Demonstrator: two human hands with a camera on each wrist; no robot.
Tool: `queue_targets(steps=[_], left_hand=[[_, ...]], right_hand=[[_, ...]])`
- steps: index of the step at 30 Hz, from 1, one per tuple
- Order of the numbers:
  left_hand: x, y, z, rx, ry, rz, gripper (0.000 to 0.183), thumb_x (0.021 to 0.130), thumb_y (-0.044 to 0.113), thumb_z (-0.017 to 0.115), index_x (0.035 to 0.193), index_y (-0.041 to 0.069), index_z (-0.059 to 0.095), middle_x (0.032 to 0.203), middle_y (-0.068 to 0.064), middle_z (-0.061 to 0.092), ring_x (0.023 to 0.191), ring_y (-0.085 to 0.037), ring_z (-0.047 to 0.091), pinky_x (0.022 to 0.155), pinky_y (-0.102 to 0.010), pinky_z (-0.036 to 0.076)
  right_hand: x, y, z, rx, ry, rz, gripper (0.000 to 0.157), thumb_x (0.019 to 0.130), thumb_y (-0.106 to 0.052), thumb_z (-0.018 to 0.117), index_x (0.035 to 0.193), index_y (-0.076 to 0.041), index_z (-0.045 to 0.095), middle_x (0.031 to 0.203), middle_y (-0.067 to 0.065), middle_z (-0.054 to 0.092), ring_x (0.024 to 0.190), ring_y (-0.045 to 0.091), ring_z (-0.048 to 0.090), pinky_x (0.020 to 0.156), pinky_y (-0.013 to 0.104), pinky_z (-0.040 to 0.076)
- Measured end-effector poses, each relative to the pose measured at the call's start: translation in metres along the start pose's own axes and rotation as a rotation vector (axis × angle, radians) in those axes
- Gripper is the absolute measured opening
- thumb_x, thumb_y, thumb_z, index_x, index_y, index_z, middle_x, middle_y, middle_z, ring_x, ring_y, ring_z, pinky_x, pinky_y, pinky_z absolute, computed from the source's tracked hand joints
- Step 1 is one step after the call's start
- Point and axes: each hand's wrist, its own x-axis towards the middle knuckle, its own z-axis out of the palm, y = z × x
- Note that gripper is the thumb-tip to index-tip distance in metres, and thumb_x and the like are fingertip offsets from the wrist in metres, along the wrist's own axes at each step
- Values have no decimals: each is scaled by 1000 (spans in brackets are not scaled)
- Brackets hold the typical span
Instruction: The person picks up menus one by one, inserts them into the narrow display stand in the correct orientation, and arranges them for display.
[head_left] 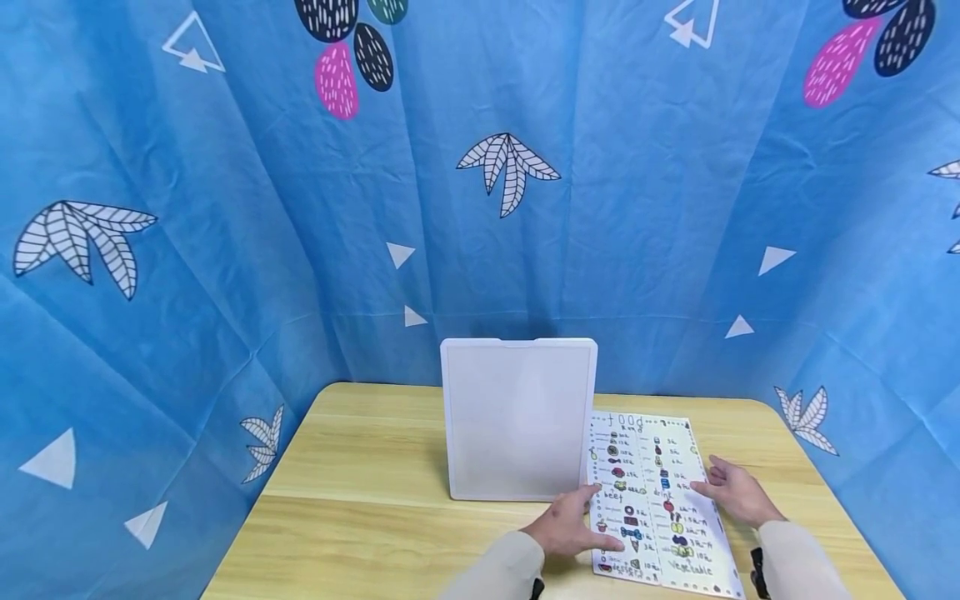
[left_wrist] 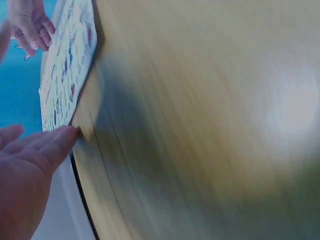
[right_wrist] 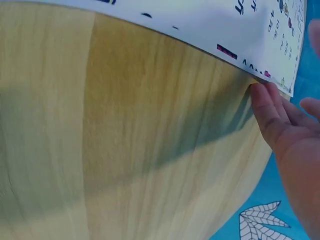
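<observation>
A white hand-drawn food menu lies on the right part of the wooden table, with small coloured pictures, prices and a fold line down its middle. My left hand is at its left edge, fingers extended and thumb spread over the lower left of the sheet. On the opposite side my right hand reaches the right edge, its thumb over the sheet. In the right wrist view, the fingertips of that hand sit right at the paper's edge, with the thumb apart from them.
A white framed panel stands upright behind my left hand, overlapping the menu's left edge in the head view. Bare wooden table extends to the left. A blue patterned curtain hangs behind and along both sides.
</observation>
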Motion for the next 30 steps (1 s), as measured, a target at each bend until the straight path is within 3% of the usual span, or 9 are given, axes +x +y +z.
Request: queue_targets(steps=[5, 10, 15, 20, 30], left_hand=[[1, 0, 7, -179, 81, -20, 71, 77, 15, 86, 139, 3, 53, 129, -11, 64, 116, -20, 63, 98, -29, 50], [3, -1, 11, -295, 165, -40, 58, 78, 0, 82, 131, 1, 59, 119, -10, 67, 105, -19, 66, 91, -29, 54], [7, 2, 9, -451, 225, -28, 48, 77, -10, 76, 123, -5, 62, 108, -8, 66, 97, -20, 66, 80, -23, 56], [7, 6, 7, -518, 258, -35, 44, 77, -13, 75, 119, -6, 64, 101, -5, 65, 90, -17, 65, 70, -23, 57], [10, 13, 5, -509, 356, -71, 45, 72, -13, 79, 114, -3, 65, 95, -2, 63, 78, -9, 63, 67, -20, 55]], right_hand=[[-2, 3, 2, -42, 120, -31, 55, 96, -8, 63, 135, 24, 40, 116, 37, 59, 101, 45, 64, 84, 46, 56], [-6, 3, 0, 85, 148, 19, 36, 99, -2, 56, 126, 21, 52, 103, 24, 66, 85, 24, 67, 68, 30, 58], [-10, 1, -8, 225, 131, 39, 39, 99, -6, 59, 126, 22, 52, 105, 23, 67, 83, 14, 65, 69, 28, 57], [-15, 2, -18, 364, 103, 73, 49, 100, -14, 62, 130, 22, 47, 104, 13, 69, 82, 3, 64, 75, 27, 57], [-22, 6, -29, 560, 120, 81, 55, 100, -16, 63, 134, 23, 42, 94, -12, 66, 82, -1, 64, 78, 23, 57]])
